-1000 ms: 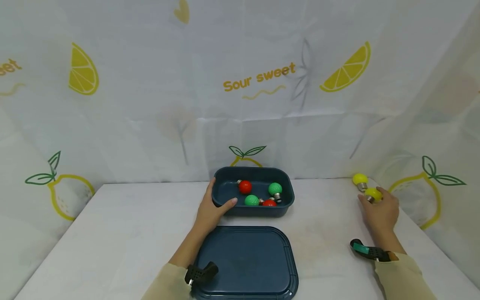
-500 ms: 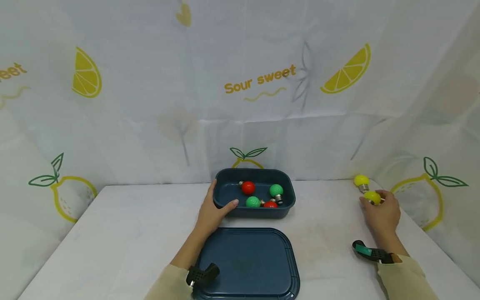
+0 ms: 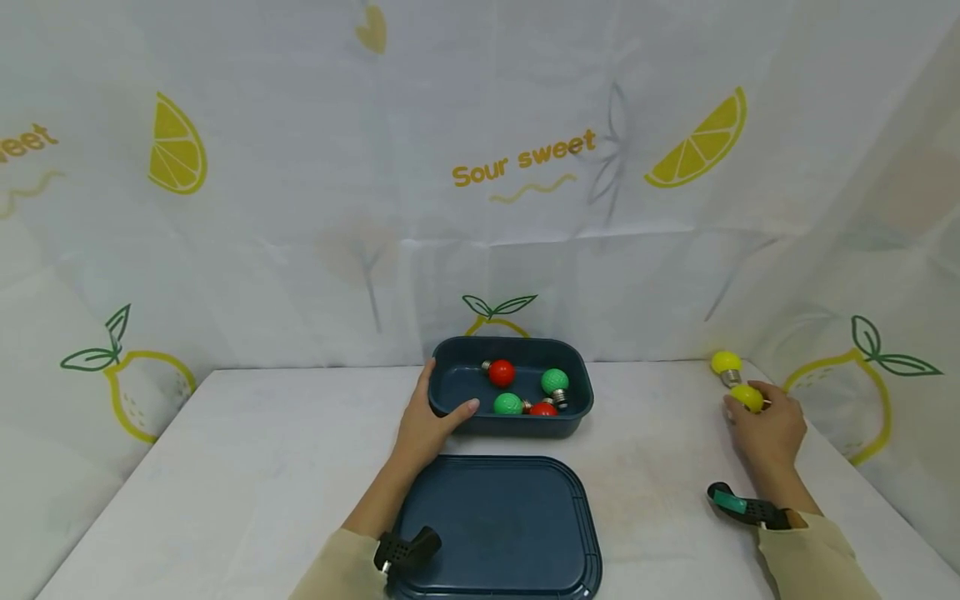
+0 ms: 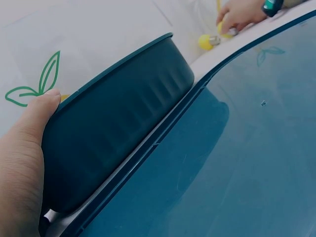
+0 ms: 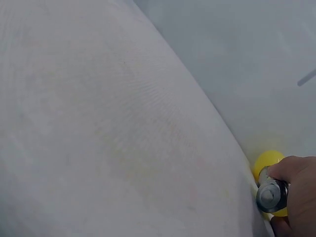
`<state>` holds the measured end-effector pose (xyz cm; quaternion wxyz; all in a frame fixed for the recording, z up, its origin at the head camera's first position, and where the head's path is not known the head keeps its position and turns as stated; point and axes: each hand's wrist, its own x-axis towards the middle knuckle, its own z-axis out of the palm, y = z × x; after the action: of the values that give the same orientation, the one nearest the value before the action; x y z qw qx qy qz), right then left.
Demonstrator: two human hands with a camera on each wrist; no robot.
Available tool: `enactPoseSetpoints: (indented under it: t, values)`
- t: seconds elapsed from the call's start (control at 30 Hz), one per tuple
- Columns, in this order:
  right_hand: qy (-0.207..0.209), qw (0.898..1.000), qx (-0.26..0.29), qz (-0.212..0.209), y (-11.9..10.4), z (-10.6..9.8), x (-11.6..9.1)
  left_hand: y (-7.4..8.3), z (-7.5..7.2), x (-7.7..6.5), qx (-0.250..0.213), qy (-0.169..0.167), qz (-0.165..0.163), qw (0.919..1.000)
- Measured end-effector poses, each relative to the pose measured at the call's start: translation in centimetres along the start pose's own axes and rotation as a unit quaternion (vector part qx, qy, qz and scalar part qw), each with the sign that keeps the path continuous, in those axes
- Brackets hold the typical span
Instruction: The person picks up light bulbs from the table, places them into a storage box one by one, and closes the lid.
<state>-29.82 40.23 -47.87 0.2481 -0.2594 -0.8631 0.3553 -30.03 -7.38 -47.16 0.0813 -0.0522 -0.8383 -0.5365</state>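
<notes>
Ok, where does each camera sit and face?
Head: on the head, facing forward and down at the container; left hand and right hand show.
Left wrist: on that wrist, facing the container's side; left hand near, right hand beyond.
Right wrist: on that wrist, facing tabletop and yellow bulbs; right hand shows partly.
First two share the container.

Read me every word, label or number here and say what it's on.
"Sour sweet" on the white backdrop.
"weet", cut off by the head view's left edge, same backdrop.
Tiny mark on the dark blue lid, left wrist view: too small to read.
No readable text on box or bulbs.
</notes>
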Motion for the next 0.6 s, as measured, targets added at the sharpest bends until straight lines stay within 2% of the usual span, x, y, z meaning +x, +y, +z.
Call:
enactPoseSetpoints:
  t: [0.2, 0.43, 0.6]
  values:
    - [0.002, 1.0, 0.006, -0.007, 0.07, -0.04, 0.03, -0.09, 0.09, -0.01, 0.001, 0.0, -0.001, 1.0]
    - [-0.026, 0.999, 0.002, -0.026, -0.12, 0.02, -0.06, -0.16, 0.07, -0.03, 0.001, 0.002, -0.002, 1.0]
    - [-0.031, 0.999, 0.0, -0.022, -0.15, 0.23, -0.02, 0.03, 0.03, -0.06, -0.002, 0.0, -0.003, 1.0]
